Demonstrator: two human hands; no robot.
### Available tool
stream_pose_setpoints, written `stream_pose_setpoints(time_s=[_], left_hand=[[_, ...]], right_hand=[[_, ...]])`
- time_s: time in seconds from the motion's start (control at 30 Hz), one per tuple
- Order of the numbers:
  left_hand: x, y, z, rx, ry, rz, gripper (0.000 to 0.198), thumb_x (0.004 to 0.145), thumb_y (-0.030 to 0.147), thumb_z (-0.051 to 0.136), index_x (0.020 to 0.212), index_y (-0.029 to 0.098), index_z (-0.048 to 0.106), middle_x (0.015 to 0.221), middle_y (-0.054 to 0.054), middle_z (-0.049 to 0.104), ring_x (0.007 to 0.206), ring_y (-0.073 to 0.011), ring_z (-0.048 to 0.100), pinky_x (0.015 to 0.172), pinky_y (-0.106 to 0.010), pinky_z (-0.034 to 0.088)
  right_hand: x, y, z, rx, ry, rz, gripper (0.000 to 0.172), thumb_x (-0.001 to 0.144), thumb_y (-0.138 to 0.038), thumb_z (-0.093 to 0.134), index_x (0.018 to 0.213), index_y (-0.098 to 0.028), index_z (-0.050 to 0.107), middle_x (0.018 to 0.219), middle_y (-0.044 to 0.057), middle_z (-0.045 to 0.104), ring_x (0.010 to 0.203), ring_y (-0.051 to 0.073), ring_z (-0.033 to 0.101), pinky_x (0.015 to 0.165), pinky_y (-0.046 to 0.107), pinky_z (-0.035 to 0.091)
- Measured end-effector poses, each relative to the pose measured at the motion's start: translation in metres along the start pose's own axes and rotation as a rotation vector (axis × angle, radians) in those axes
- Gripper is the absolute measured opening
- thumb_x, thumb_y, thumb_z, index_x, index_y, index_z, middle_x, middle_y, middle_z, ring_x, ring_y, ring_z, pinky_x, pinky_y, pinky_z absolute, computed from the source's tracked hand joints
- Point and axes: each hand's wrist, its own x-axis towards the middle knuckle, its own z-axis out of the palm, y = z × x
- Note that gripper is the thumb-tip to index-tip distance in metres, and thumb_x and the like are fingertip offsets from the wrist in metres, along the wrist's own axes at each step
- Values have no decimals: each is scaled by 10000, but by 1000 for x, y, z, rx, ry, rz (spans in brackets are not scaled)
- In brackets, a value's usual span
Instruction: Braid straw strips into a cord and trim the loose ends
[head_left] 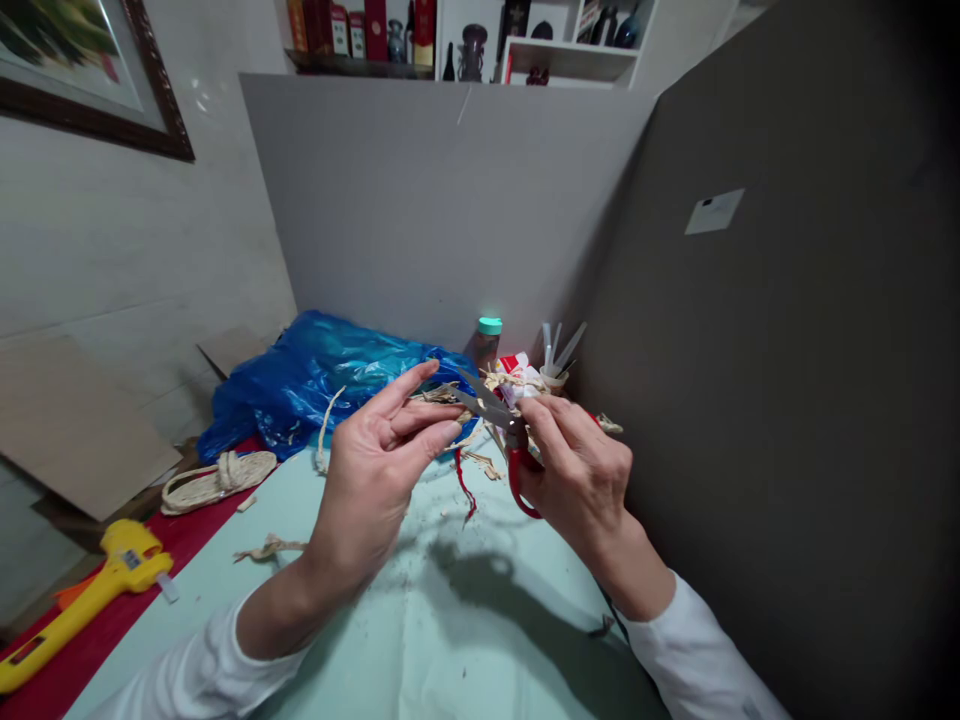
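My right hand (pixel 574 465) grips a pair of scissors (pixel 519 455) by the red handles. The blades are spread and point left, close to the fingertips of my left hand (pixel 386 450). That hand's thumb and fingers pinch a small bundle of straw strands (pixel 439 395), with the index finger stretched out above it; its held end is partly hidden. Just below the blades, a red cord (pixel 466 485) hangs or lies over the pale green cloth; I cannot tell which.
A blue plastic bag (pixel 300 375) lies behind my left hand. Further left are a coiled straw rope (pixel 217 483) and a yellow glue gun (pixel 112 575). A green-lidded jar (pixel 488 340) stands by grey panels (pixel 450 190). Straw scraps and crumbs litter the cloth (pixel 375 660).
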Motion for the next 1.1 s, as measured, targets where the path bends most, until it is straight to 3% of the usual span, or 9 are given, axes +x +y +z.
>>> stream_pose_setpoints(time_s=[0.07, 0.2, 0.3, 0.37, 0.47, 0.6, 0.77, 0.93, 1.1], left_hand=[[1, 0, 0, 14, 2, 20, 247, 745, 185, 769, 987, 166, 727, 1241, -56, 677, 1035, -162, 662, 870, -193, 510], [4, 1, -2, -74, -42, -28, 520, 752, 166, 764, 1239, 192, 586, 902, -26, 764, 936, -145, 689, 863, -220, 511], [8, 0, -3, -104, -84, -79, 470, 753, 161, 755, 1193, 177, 589, 864, -30, 754, 900, -143, 688, 834, -217, 504], [10, -2, -3, -97, -100, -87, 380, 760, 161, 737, 1122, 168, 623, 889, -33, 738, 894, -131, 669, 822, -205, 490], [11, -3, -2, -51, -119, -87, 244, 769, 156, 700, 1012, 163, 679, 923, -28, 700, 843, -103, 615, 736, -171, 461], [10, -4, -2, 41, -197, -179, 160, 795, 229, 670, 943, 177, 703, 805, -2, 644, 574, -55, 436, 508, -172, 325], [11, -5, -2, 149, -292, -211, 272, 834, 407, 621, 802, 164, 739, 629, 0, 575, 468, -62, 258, 448, -228, 149], [16, -7, -3, 320, -347, -94, 272, 803, 321, 647, 596, 165, 731, 603, -35, 639, 487, -94, 322, 482, -245, 231], [20, -8, -4, 168, -450, -244, 152, 802, 281, 667, 800, 161, 761, 738, -60, 702, 561, -100, 430, 539, -226, 333]], right_hand=[[-2, 0, 2, 4, 10, -7, 251, 809, -78, 575, 1052, -111, 633, 970, 114, 728, 859, 204, 679, 745, 272, 504], [-2, -1, 1, 57, -14, 17, 275, 808, -35, 515, 1041, -117, 636, 918, 96, 729, 840, 186, 687, 708, 250, 501], [1, -2, 0, 205, -19, 125, 233, 825, -75, 531, 1027, -130, 633, 925, 97, 718, 838, 189, 683, 689, 255, 504], [3, -2, 1, 380, -32, 287, 176, 839, -137, 563, 999, -154, 632, 923, 88, 707, 806, 184, 674, 684, 266, 512], [8, -1, 0, 708, -82, 683, 110, 874, -272, 579, 960, -206, 598, 714, 3, 645, 532, 123, 582, 517, 244, 481], [15, 1, -7, 1165, -204, 1056, 317, 860, -437, 612, 1089, -233, 534, 562, -61, 548, 348, 80, 432, 347, 202, 366], [18, 6, -11, 1478, -246, 1158, 317, 827, -446, 650, 1002, -189, 588, 539, -62, 517, 349, 48, 391, 314, 154, 314], [19, 10, -8, 1683, -133, 1303, 374, 734, -378, 746, 1010, -191, 575, 624, -63, 506, 454, 50, 415, 316, 119, 314], [18, 3, -7, 1621, -106, 1172, 331, 747, -334, 749, 930, -224, 495, 621, -85, 502, 402, 38, 374, 338, 146, 328]])
